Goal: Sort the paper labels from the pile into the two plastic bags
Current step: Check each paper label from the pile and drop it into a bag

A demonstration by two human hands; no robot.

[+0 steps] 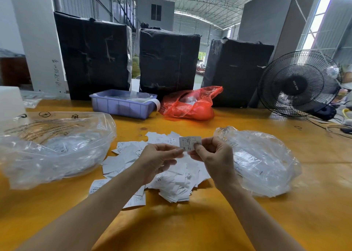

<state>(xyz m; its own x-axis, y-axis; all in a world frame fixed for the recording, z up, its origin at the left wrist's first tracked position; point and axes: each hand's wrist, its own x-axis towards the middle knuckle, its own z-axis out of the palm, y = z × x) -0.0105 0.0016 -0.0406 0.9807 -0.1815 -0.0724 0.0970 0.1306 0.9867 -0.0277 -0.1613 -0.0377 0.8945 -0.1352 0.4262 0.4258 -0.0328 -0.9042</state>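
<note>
Warehouse hall, corrugated roof; work surface is an orange-yellow bench.

Right hand: thumb and fingers pinched on one paper label, held upright above the pile with printed side toward the camera. Judged: raised this way so the print can be read before choosing a bag.

Left hand: fingers loosely curled, fingertips meeting the label's lower left corner. Looks like a steadying touch; whether it truly pinches the corner, cannot tell.

Directly under both hands: pile of labels, white slips overlapping loosely, many still unsorted. Judged early to mid task.

Just right of the right hand: right plastic bag, clear, crumpled, mouth turned toward the hand. Some slips seem to show through it. Well left of the left hand: left plastic bag, larger, clear, printed marks on top, labels visible inside. Judged: bags flank the pile so each hand has a short drop.

Beyond the hands, far side of bench: purple tray, red bag, three black-wrapped bales. Far right: black fan.
</note>
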